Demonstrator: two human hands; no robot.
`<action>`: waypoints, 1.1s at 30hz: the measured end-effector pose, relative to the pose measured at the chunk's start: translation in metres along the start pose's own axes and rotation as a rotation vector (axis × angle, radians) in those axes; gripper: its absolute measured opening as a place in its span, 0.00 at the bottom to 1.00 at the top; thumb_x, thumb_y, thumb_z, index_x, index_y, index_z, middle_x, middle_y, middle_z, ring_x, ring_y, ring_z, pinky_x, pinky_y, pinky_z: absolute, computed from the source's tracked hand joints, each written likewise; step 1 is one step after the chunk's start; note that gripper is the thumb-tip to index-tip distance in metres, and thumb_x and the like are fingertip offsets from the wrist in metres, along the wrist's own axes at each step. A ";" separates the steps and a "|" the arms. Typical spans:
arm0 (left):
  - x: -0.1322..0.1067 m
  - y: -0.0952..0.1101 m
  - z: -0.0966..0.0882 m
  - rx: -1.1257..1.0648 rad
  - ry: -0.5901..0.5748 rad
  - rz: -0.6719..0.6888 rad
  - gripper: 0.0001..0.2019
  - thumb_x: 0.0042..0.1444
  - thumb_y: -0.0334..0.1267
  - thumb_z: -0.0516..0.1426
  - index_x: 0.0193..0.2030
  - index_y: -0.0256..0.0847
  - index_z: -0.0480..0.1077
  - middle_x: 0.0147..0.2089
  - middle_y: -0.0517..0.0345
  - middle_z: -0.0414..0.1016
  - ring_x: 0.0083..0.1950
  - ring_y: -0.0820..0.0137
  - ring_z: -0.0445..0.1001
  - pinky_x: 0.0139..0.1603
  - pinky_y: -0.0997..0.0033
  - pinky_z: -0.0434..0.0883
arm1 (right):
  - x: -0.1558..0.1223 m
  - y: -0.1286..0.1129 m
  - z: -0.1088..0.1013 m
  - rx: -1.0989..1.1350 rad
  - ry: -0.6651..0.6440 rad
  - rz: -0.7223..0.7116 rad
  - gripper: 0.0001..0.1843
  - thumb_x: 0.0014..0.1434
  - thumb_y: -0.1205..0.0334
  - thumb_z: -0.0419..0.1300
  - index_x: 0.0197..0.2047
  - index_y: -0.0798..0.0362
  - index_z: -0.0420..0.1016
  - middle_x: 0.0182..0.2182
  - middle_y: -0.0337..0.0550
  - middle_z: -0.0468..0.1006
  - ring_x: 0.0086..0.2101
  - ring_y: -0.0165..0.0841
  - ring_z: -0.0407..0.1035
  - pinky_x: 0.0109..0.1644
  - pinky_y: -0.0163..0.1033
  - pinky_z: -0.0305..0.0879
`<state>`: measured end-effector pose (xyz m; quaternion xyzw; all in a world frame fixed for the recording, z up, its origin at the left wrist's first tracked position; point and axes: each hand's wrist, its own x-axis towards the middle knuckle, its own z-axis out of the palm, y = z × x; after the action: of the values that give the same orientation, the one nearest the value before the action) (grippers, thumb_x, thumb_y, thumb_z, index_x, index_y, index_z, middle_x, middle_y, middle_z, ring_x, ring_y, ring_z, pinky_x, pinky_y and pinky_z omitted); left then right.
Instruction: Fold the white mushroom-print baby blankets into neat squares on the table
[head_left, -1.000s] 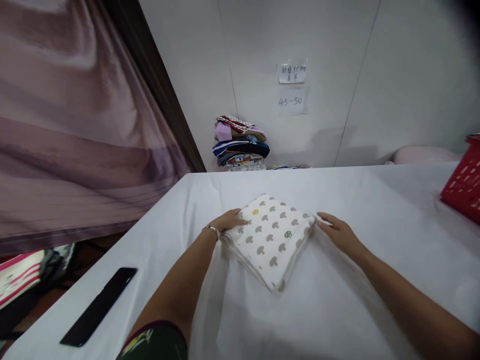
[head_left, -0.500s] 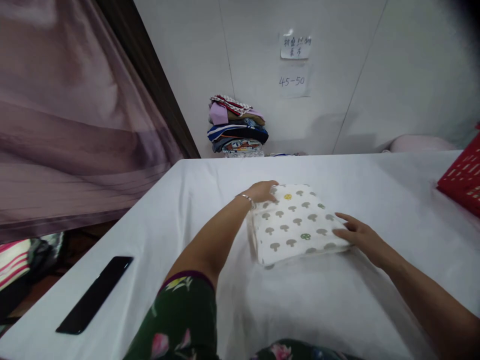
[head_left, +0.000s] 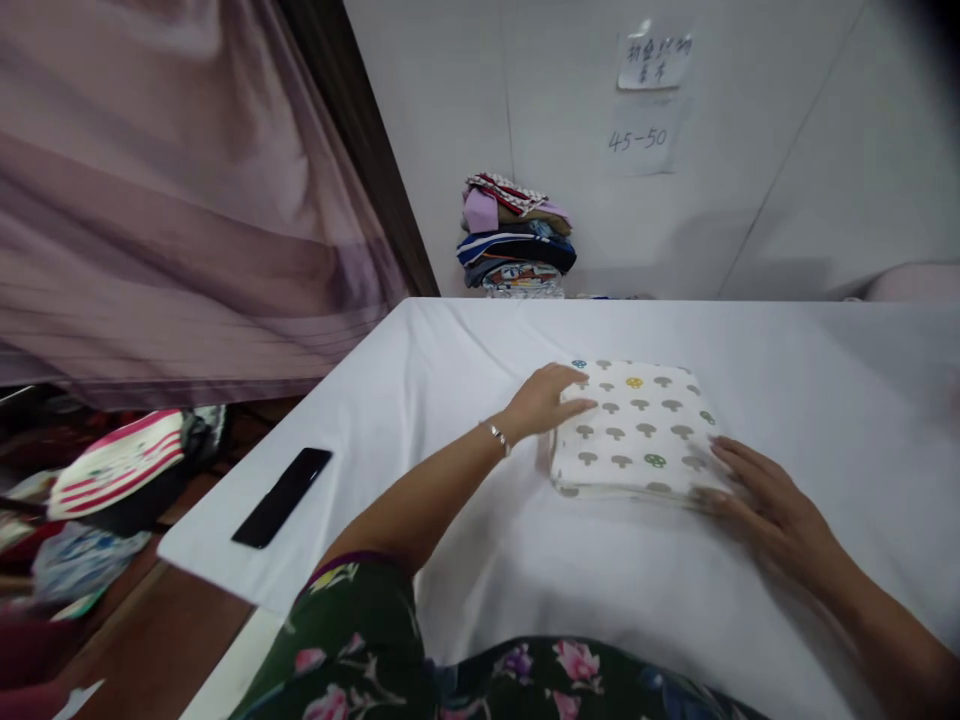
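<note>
The cloth (head_left: 637,425) lay in front of you on the table (head_left: 457,400), folded into a flat, layered square with its mushroom print upward. Your left hand (head_left: 544,400) was unclenched, thumb and fingers spread over the cloth's left edge toward the far corner. Your right hand (head_left: 772,505) was loosely opened out at the right edge, near the close corner; blur there made it hard to tell whether its thumb pressed the fabric or only hovered beside it.

The cloth looked light, soft and limp, in no danger of breaking, though its layers seemed likely to slide apart if you dragged only the top one. Opposite sides probably gave you the best hold, fingers beneath all the layers and thumbs on top.
</note>
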<state>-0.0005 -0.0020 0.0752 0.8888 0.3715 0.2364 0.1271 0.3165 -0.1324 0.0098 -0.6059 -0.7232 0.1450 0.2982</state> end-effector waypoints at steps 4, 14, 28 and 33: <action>-0.065 0.024 0.011 -0.093 -0.095 -0.006 0.30 0.49 0.53 0.59 0.57 0.46 0.61 0.58 0.51 0.64 0.60 0.60 0.59 0.60 0.58 0.56 | -0.005 0.016 0.004 -0.077 -0.087 -0.140 0.30 0.55 0.46 0.54 0.61 0.35 0.56 0.64 0.34 0.51 0.60 0.45 0.49 0.57 0.50 0.60; -0.093 0.022 0.046 -0.086 -0.095 0.001 0.28 0.52 0.46 0.58 0.59 0.46 0.59 0.62 0.52 0.59 0.65 0.63 0.52 0.63 0.58 0.52 | -0.002 0.026 0.000 -0.111 -0.201 -0.212 0.30 0.57 0.49 0.53 0.62 0.39 0.55 0.65 0.34 0.48 0.61 0.44 0.47 0.61 0.51 0.55; -0.092 0.020 0.040 0.005 -0.120 0.031 0.24 0.51 0.32 0.53 0.57 0.42 0.60 0.60 0.51 0.61 0.65 0.64 0.53 0.64 0.58 0.53 | -0.008 0.026 0.000 -0.220 -0.182 -0.289 0.29 0.57 0.58 0.49 0.62 0.42 0.56 0.63 0.39 0.54 0.57 0.42 0.57 0.55 0.48 0.63; -0.102 0.013 0.028 -0.028 -0.137 -0.053 0.25 0.50 0.30 0.53 0.57 0.45 0.61 0.63 0.55 0.58 0.67 0.63 0.48 0.64 0.55 0.52 | -0.031 0.014 0.011 -0.214 -0.144 -0.308 0.29 0.57 0.58 0.50 0.62 0.40 0.55 0.63 0.37 0.54 0.57 0.43 0.57 0.53 0.50 0.65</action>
<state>-0.0408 -0.0864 0.0234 0.8909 0.3820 0.1766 0.1709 0.3238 -0.1570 -0.0144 -0.5043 -0.8380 0.0629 0.1985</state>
